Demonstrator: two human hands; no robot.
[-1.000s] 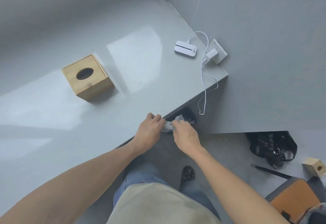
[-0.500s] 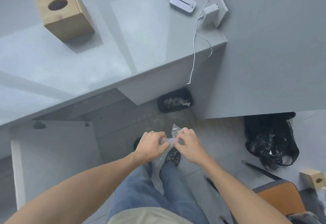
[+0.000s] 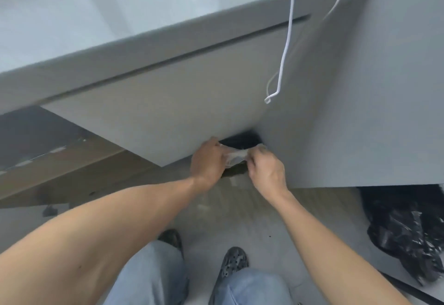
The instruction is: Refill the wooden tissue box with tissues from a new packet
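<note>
Both hands hold a scrap of clear plastic wrapper (image 3: 236, 158) stretched between them, below the counter's (image 3: 101, 23) front edge. The left hand (image 3: 209, 163) pinches its left end, the right hand (image 3: 265, 170) its right end. The wrapper looks thin, crumpled and see-through, above a dark bin (image 3: 242, 140). A white cable (image 3: 287, 47) dangles off the counter's edge.

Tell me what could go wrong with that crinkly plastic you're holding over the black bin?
Both hands, left hand and right hand, pinch the clear plastic wrapper above the black bin. It is light, so it might drift onto the floor instead. The dangling white cable hangs close and could snag an arm.
</note>
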